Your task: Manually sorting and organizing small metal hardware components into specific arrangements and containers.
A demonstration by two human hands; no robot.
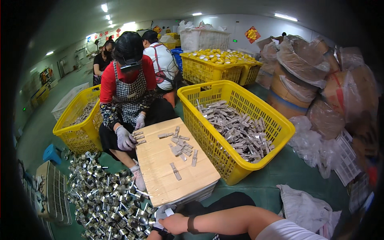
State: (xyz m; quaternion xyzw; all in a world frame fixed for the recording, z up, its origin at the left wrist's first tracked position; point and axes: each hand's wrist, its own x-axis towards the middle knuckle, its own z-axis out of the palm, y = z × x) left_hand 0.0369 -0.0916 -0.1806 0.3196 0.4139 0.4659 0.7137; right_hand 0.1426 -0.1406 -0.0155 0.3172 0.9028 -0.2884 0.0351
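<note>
At the lower edge, my left hand [161, 212], in a grey glove, meets my bare right hand [175, 223]. A small white piece [169, 212] shows between them; its kind is too small to make out. My fingers are curled together there and partly hidden. A dark band circles my right wrist. Just beyond my hands stands a cardboard-topped stack [160, 176], with several flat grey metal clips [175, 171] scattered on it. To the left lies a heap of shiny metal cup-shaped parts with stems [104, 200].
A yellow crate of metal clips [236, 160] stands right of the board. Across from me, a co-worker's gloved hand [125, 138] touches clips at the board's left edge. Another yellow crate [82, 132] is beside them. A white sack [306, 208] lies right; wrapped drums [292, 92] stand behind.
</note>
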